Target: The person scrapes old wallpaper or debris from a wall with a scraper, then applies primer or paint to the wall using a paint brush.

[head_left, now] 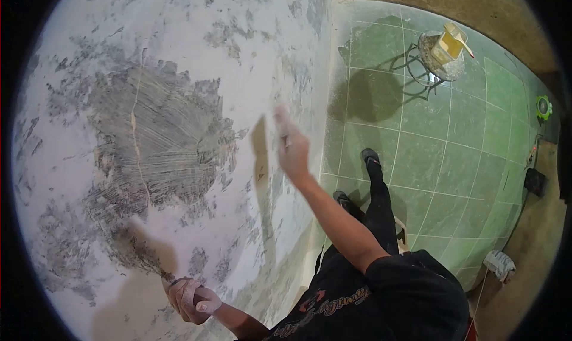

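Note:
At the lower left, close to the wall, my left hand is closed with white powder on its fingers. A thin dark-edged tool pokes out from these fingers; most of it is hidden. My right hand is raised in front of the wall and smeared by motion. Something small and greyish shows by its fingers, too blurred to name. The wall is white with patchy grey areas. A large scraped grey patch carries a yellowish filled crack running along it.
On the green tiled floor, a round stool bears a yellowish tub with a red-tipped tool in it. Along the right stand a green round device, a dark box and a whitish bundle. My feet are near the wall's base.

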The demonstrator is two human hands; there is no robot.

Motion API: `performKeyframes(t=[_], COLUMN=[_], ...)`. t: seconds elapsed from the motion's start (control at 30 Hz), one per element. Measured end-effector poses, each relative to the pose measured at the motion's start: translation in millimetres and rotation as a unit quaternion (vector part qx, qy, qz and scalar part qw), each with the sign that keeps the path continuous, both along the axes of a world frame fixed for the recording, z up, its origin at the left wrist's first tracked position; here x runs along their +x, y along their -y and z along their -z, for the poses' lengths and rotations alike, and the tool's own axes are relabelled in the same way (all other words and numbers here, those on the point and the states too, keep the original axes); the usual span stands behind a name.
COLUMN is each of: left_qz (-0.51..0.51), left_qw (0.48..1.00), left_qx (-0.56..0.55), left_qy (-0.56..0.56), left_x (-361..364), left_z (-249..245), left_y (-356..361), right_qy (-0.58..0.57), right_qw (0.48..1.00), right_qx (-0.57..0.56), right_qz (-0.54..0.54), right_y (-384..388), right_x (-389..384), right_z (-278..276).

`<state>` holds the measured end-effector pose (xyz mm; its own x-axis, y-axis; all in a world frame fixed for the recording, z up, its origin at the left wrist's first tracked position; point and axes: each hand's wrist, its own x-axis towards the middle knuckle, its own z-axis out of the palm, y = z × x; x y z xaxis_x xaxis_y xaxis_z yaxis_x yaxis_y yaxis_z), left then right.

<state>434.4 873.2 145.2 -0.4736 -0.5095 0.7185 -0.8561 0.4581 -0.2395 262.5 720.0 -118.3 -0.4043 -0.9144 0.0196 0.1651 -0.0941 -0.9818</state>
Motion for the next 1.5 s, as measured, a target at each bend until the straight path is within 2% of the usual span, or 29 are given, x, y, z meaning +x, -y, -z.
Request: performKeyframes(t=[0.07,0.1,0.17,0.2,0.27,0.3,0.33,0.4,0.47,0.5,0.6,0.67,0.7,0.77,0.83,0.9,0.93,0.97,1.0,1.03,1.1,1.17,1.2,1.23,1.27,1.33,1.4,1.47,1.5], left_qz=[0.002,0.008,0.011,-0.015,-0.043,-0.041,-0.033,-0.022,-0.060,-0.058,-0.042,-0.055,-0.053,-0.038,-0.043,-0.051,-0.047,-0.037,-0.029,-0.035,-0.053,-0.057,-0.054,-0.068,-0.082,-0.081,-0.084,-0.084,-0.088], left_qw=[1.000,1.000,1.000,1.000,0.999,0.999,0.999,1.000,0.998,0.998,0.999,0.998,0.998,0.999,0.999,0.998,0.999,0.999,0.999,0.999,0.998,0.997,0.997,0.996,0.995,0.995,0.994,0.995,0.995], left_qx=[0.000,-0.007,-0.008,-0.003,-0.011,-0.009,-0.012,0.000,-0.004,-0.002,0.008,0.016,0.015,0.010,0.009,-0.006,0.002,0.008,-0.001,-0.002,0.005,0.026,0.025,0.038,0.052,0.046,0.037,0.036,0.035], left_qy=[-0.006,0.000,0.010,0.002,-0.002,0.006,0.010,0.009,0.008,0.012,0.006,0.009,0.009,0.017,0.024,0.025,0.022,0.020,0.019,0.024,0.030,0.037,0.039,0.037,0.035,0.048,0.058,0.044,0.041], left_x=[5.7,8.9,6.1,-0.6,-8.4,-7.6,-5.6,-3.8,-9.4,-8.8,-5.0,-1.5,-1.8,-2.5,-5.4,-7.9,-4.2,-2.7,-3.5,-4.1,-9.1,-9.6,-9.1,-7.6,-7.8,-13.2,-16.8,-15.0,-14.2], left_z=[0.9,2.0,0.4,0.1,-2.0,-3.1,-0.7,-2.0,-0.1,-0.6,0.0,0.9,1.1,0.1,-2.4,-0.2,0.0,-0.3,-1.2,-1.8,-4.1,-4.8,-4.7,-4.6,-4.9,-7.8,-5.7,-5.6,-4.9], left_y=[-1.3,-0.9,-3.0,-2.0,-5.1,-4.5,3.1,-0.1,0.4,0.9,-0.5,-2.9,-0.3,2.4,4.1,3.4,0.8,2.5,7.4,10.1,1.8,6.5,7.1,4.3,3.3,7.8,10.9,9.6,9.9], right_qy=[-0.005,-0.050,0.044,0.061,-0.190,-0.185,-0.183,-0.074,-0.037,0.065,0.034,0.034,0.033,-0.099,-0.135,-0.101,-0.261,-0.267,-0.264,-0.264,-0.187,-0.025,-0.031,0.117,-0.009,-0.063,-0.060,-0.110,-0.116], right_qw=[0.994,0.981,0.990,0.992,0.955,0.961,0.964,0.957,0.995,0.996,0.982,0.963,0.963,0.960,0.974,0.987,0.915,0.889,0.878,0.882,0.948,0.982,0.999,0.987,0.993,0.966,0.954,0.954,0.961], right_qx=[-0.101,-0.152,-0.082,0.028,0.179,0.187,0.177,0.269,0.080,0.062,-0.188,-0.268,-0.268,-0.262,-0.184,0.063,0.178,0.218,0.302,0.298,0.239,0.164,-0.015,0.034,-0.110,-0.251,-0.293,-0.271,-0.233], right_qz=[-0.038,-0.109,-0.103,-0.111,-0.140,-0.088,-0.076,-0.078,0.054,0.006,0.001,0.016,0.018,0.006,-0.005,-0.110,-0.251,-0.302,-0.260,-0.252,-0.095,-0.086,0.021,-0.105,-0.048,-0.020,-0.018,-0.069,-0.093], right_y=[-4.7,-7.7,-13.3,-15.5,-39.5,-49.7,-30.5,-26.3,13.5,30.4,62.1,56.3,55.1,53.2,47.2,13.6,-25.9,-63.4,-88.5,-78.2,-80.0,-9.8,29.2,52.7,75.5,93.3,102.1,100.1,94.5], right_x=[20.9,30.5,55.8,54.4,49.6,40.0,32.2,6.9,21.2,10.9,13.2,13.2,21.6,41.7,37.5,36.5,34.2,21.2,-0.8,-2.5,4.4,-9.4,2.9,-7.9,-2.0,-10.9,-7.2,5.1,12.0], right_z=[-36.6,-28.2,34.7,79.8,192.8,206.5,189.4,131.4,76.5,8.0,-116.7,-174.0,-173.3,-151.3,-59.5,73.9,175.7,239.4,239.1,232.7,217.7,82.5,34.6,-43.6,-89.3,-174.8,-179.6,-123.3,-64.5])
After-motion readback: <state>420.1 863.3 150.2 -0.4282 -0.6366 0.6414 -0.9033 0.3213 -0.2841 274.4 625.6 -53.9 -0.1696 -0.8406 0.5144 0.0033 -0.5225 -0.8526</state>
